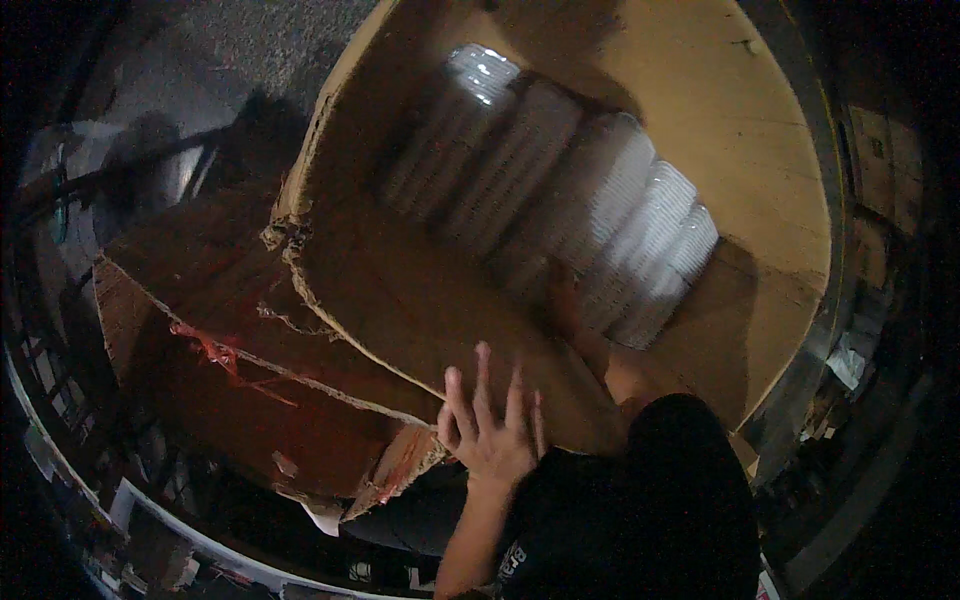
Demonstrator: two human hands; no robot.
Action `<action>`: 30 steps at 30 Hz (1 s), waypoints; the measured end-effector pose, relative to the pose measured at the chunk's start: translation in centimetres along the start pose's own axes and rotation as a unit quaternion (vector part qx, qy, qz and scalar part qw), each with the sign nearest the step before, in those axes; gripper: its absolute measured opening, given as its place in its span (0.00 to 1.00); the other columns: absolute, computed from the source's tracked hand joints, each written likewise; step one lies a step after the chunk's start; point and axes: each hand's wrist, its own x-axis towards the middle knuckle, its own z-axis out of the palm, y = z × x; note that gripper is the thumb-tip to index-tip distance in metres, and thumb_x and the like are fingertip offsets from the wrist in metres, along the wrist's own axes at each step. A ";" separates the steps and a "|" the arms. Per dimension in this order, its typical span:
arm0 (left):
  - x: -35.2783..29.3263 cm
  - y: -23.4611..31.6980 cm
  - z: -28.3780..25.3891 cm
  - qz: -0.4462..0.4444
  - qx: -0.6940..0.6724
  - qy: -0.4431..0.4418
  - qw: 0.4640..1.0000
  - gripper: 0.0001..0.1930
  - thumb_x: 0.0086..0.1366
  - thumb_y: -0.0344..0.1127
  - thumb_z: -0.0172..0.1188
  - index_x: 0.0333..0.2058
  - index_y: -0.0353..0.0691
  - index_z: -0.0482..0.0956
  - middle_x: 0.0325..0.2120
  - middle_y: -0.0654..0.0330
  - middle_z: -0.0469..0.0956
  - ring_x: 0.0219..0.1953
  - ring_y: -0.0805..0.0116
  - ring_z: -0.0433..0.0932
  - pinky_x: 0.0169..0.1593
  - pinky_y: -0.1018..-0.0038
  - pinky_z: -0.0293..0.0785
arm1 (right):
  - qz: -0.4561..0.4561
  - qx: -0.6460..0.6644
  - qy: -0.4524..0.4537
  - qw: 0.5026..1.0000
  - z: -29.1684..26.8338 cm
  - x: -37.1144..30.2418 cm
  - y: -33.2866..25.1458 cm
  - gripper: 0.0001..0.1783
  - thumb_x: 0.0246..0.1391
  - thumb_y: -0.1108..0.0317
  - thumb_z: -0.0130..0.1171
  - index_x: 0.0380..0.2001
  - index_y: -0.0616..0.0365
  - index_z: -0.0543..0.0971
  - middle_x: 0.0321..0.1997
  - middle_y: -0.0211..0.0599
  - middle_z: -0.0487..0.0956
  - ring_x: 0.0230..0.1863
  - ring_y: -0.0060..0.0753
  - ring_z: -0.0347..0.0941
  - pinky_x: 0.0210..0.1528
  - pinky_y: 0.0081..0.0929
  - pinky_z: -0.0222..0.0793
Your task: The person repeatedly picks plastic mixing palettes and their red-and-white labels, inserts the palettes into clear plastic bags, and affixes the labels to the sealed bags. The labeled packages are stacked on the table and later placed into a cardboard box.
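A large, deep cardboard box (740,90) stands open in front of me. Inside it lie several long stacks of ribbed, clear-wrapped pieces (640,215), side by side on a slant; what kind of pieces they are I cannot tell. My left hand (492,435) has its fingers spread against the box's near wall, close to the rim, and holds nothing. Over that same wall, my right arm reaches down into the box. My right hand (568,300) is at the near side of the stacks, dark and blurred, so its fingers cannot be made out.
The box's left rim is torn and frayed. Against its near left side sits another brown cardboard piece (250,430) with pink-red string (215,350) along its edge. A crumpled pale scrap (848,366) lies right of the box. Grey floor (260,45) shows at the upper left.
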 end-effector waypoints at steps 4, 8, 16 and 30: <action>-0.1 -0.2 0.4 0.008 0.039 0.003 0.999 0.18 0.59 0.48 0.48 0.46 0.55 0.78 0.57 0.58 0.65 0.62 0.49 0.54 0.58 0.64 0.45 | -0.061 -0.021 0.028 0.998 1.5 1.0 -0.5 0.43 0.44 0.47 0.59 0.58 0.61 0.60 0.58 0.54 0.63 0.57 0.56 0.60 0.57 0.53 0.53; 0.1 0.0 0.4 -0.018 0.014 0.036 0.999 0.18 0.58 0.48 0.48 0.44 0.56 0.79 0.53 0.64 0.71 0.60 0.58 0.58 0.55 0.69 0.49 | -0.154 -0.034 0.004 0.988 0.9 2.5 0.7 0.44 0.44 0.45 0.59 0.58 0.60 0.59 0.59 0.54 0.62 0.58 0.56 0.59 0.58 0.54 0.52; 0.7 0.5 0.3 -0.027 0.026 0.070 0.997 0.18 0.57 0.47 0.48 0.45 0.57 0.79 0.52 0.64 0.72 0.60 0.59 0.58 0.53 0.70 0.52 | -0.219 -0.116 -0.073 0.966 2.6 3.6 3.1 0.50 0.45 0.51 0.57 0.64 0.61 0.44 0.66 0.54 0.50 0.65 0.57 0.47 0.62 0.54 0.46; 0.8 -0.4 2.6 0.082 0.227 -0.057 0.969 0.24 0.57 0.38 0.46 0.53 0.38 0.68 0.61 0.51 0.57 0.64 0.51 0.50 0.62 0.61 0.53 | -0.259 0.161 -0.092 0.948 -11.4 1.7 -3.6 0.48 0.42 0.57 0.61 0.63 0.62 0.50 0.62 0.49 0.58 0.63 0.47 0.53 0.62 0.42 0.50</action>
